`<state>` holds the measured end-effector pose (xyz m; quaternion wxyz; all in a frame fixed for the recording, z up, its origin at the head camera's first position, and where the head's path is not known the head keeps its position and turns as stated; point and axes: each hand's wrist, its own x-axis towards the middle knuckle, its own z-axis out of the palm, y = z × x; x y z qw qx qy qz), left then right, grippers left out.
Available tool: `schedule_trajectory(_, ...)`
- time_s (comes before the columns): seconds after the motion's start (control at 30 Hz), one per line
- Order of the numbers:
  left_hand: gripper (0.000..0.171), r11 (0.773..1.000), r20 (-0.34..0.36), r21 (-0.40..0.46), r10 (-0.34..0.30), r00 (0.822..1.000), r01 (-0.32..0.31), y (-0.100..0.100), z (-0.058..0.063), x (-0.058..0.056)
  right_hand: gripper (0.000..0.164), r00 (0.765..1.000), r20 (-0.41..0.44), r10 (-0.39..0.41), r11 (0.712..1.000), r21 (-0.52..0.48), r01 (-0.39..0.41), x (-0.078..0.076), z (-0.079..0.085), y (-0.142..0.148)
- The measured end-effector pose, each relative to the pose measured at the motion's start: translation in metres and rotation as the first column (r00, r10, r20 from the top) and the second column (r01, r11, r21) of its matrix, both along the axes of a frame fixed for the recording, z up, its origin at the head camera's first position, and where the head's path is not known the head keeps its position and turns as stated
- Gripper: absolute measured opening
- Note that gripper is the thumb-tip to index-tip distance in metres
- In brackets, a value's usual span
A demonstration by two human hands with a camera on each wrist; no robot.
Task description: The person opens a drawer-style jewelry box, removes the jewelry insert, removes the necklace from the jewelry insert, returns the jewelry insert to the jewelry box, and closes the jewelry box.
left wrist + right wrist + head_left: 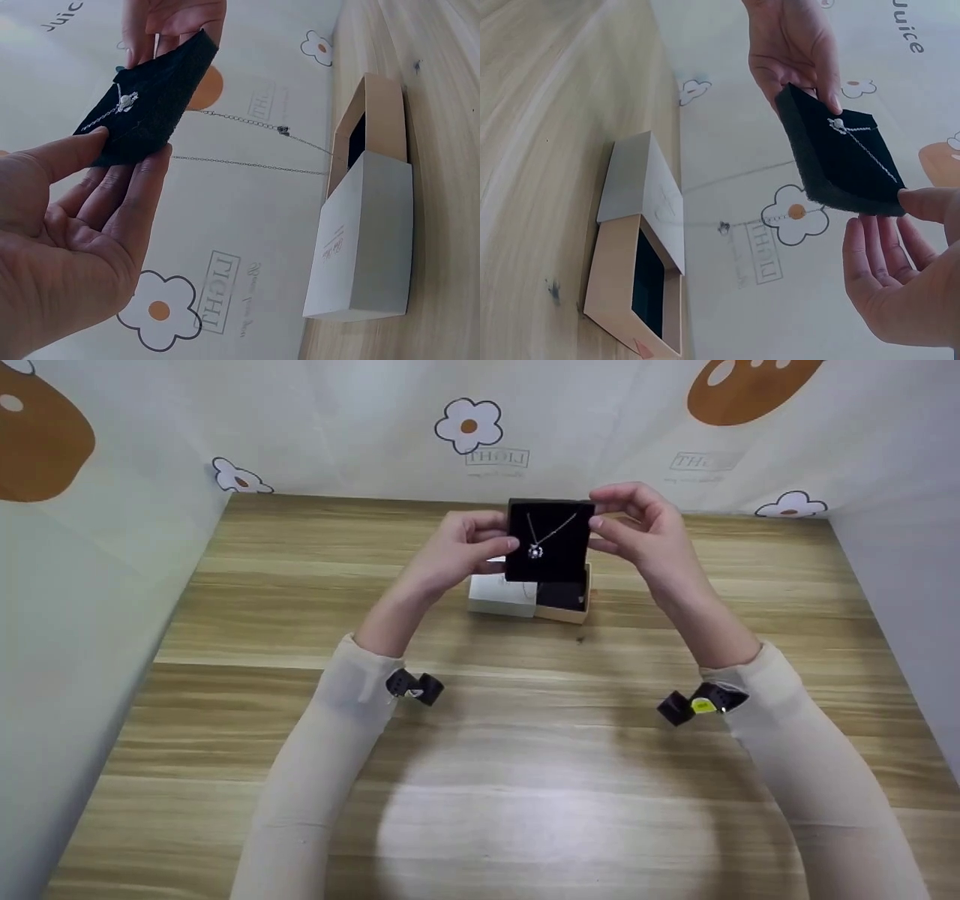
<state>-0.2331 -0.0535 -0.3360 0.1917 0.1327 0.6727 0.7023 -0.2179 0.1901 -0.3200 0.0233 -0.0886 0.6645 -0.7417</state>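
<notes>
A square black foam pad [555, 568] is held up above the table, tilted, between both hands. On its face lies a silver necklace with a small pendant [535, 552]. My left hand [461, 547] pinches the pad's left side, thumb on the face and fingers behind. The right hand [649, 536] grips the opposite side, its thumb at a corner in the right wrist view. From behind the pad, thin chain [247, 163] strands run toward a jewelry box below. That box has a white sleeve [360, 240] and a tan drawer [615, 277] partly slid out, dark inside.
The box stands on a wood-grain table [525, 735], just below the raised pad. Behind it rises a pale curtain [375, 427] printed with flowers, close to the hands. A small dark mark [580, 640] shows on the table near the box.
</notes>
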Motion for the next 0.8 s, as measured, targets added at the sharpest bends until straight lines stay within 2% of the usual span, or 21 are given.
schedule_trajectory(0.2, 0.035, 1.000, -0.018, -0.009, 0.005, 1.000, -0.005, -0.001, 0.003, -0.001, 0.022, 0.999, -0.040, -0.014, 1.000, -0.023, 0.013, 0.001, 0.007, 0.001)
schedule_trajectory(0.53, 0.034, 0.996, -0.056, -0.074, 0.050, 0.997, -0.054, 0.001, 0.004, 0.000, 0.019, 0.986, -0.154, -0.056, 0.996, 0.056, 0.065, 0.001, 0.014, -0.003)
schedule_trajectory(0.8, 0.033, 0.994, -0.102, -0.051, 0.087, 0.991, -0.093, 0.005, 0.002, -0.001, 0.019, 0.967, -0.245, -0.076, 0.986, 0.125, 0.109, 0.002, 0.015, -0.010)
